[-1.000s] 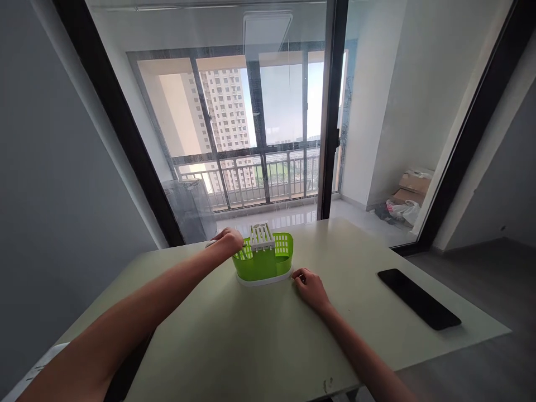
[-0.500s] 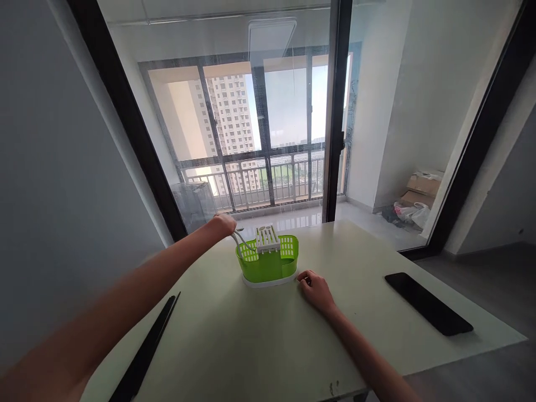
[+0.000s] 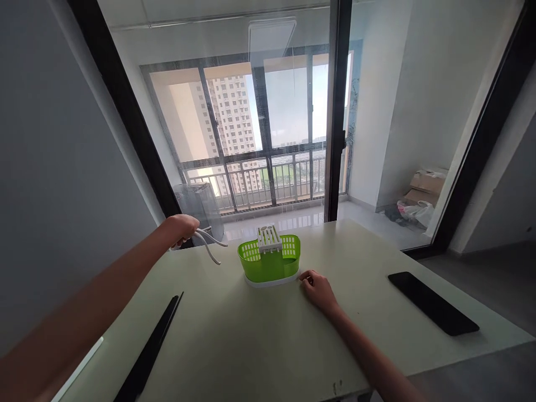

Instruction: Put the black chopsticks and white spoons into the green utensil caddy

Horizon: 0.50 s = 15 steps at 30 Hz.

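Observation:
Out to the left over the table, my left hand [image 3: 183, 228] is closed on a pair of white tongs [image 3: 208, 241], or a similar two-armed tool. Its slim, curved arms spread apart and point right, clear of the basket. A green plastic basket [image 3: 268, 268] with slotted sides stands upright on its white base. Across its top sits a white slotted rack [image 3: 269, 239]. My right hand [image 3: 317, 288] rests on the table at the basket's right end, fingers curled close against the base. Whether those fingers grip anything is hidden.
On the pale table [image 3: 251, 346], a long black object [image 3: 151, 349] lies at the left and a flat black slab [image 3: 433, 302] at the right. Glass doors with a dark frame [image 3: 334, 139] rise behind the table. Cardboard boxes [image 3: 427, 184] and bags are piled beyond the glass.
My left hand has moved left, drawing the white tongs out of the basket's left end. The basket and my right hand have stayed in place.

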### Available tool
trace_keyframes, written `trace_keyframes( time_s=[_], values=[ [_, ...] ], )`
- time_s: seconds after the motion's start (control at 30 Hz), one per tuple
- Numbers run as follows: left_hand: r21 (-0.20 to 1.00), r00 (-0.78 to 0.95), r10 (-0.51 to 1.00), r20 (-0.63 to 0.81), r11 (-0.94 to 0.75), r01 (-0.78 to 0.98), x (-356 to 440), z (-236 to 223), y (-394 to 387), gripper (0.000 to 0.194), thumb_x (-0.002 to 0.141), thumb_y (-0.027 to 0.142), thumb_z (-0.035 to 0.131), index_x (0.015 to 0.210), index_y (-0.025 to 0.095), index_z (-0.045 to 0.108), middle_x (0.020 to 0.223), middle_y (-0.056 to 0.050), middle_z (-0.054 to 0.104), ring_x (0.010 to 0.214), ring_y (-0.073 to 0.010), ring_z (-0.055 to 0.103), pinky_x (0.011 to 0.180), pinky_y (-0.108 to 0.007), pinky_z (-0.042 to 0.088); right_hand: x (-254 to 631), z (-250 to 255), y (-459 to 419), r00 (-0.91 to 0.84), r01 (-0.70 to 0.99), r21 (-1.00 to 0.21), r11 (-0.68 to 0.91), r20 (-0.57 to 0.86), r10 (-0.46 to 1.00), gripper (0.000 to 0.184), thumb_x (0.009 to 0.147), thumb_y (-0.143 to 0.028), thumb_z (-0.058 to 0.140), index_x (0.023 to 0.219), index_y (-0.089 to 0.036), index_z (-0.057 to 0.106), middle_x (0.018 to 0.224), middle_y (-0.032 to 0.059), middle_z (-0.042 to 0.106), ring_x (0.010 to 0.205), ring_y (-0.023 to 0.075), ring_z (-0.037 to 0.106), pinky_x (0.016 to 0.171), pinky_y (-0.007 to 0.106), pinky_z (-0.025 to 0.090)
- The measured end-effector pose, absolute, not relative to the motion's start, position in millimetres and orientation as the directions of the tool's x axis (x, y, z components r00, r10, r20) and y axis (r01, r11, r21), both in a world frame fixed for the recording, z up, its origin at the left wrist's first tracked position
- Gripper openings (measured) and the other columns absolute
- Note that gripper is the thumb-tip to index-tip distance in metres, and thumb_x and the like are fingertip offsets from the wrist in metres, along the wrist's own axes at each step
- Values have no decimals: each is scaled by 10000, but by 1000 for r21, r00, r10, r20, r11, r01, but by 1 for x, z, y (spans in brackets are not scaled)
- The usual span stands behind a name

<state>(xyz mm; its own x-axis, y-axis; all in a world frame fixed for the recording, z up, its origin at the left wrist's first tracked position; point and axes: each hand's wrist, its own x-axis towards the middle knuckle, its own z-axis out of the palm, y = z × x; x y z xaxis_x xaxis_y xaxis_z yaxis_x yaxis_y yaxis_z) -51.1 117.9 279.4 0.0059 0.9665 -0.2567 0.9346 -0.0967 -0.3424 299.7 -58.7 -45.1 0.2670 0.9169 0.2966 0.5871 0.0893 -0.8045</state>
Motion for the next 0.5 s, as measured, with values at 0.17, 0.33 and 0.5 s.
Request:
trace_keyframes(
  time_s=[0.17, 0.33, 0.5],
  values=[
    [-301, -86, 929, -360, -28, 953, -74, 253, 106, 249, 678, 249, 748, 515, 115, 616, 496, -164, 663, 469, -323, 678, 493, -397, 567, 301, -45, -59, 266, 593, -800, 89, 299, 917, 225, 997, -372, 608, 917, -180, 694, 946, 16, 729, 803, 144, 665, 819, 338, 539],
    [-234, -84, 886, -456, -28, 972, -93, 227, 96, 259, 654, 195, 783, 493, 134, 590, 536, -163, 694, 502, -326, 702, 504, -412, 610, 301, -45, -60, 264, 595, -798, 91, 301, 916, 219, 995, -363, 617, 916, -173, 692, 945, 15, 723, 813, 144, 665, 825, 346, 544],
    [-183, 18, 916, -401, -100, 978, -107, 202, 91, 226, 576, 161, 797, 478, 147, 594, 554, -170, 711, 487, -329, 700, 476, -416, 618, 301, -44, -61, 260, 596, -798, 93, 301, 917, 224, 997, -364, 617, 910, -171, 690, 945, 14, 724, 809, 142, 667, 825, 347, 548]
  ],
)
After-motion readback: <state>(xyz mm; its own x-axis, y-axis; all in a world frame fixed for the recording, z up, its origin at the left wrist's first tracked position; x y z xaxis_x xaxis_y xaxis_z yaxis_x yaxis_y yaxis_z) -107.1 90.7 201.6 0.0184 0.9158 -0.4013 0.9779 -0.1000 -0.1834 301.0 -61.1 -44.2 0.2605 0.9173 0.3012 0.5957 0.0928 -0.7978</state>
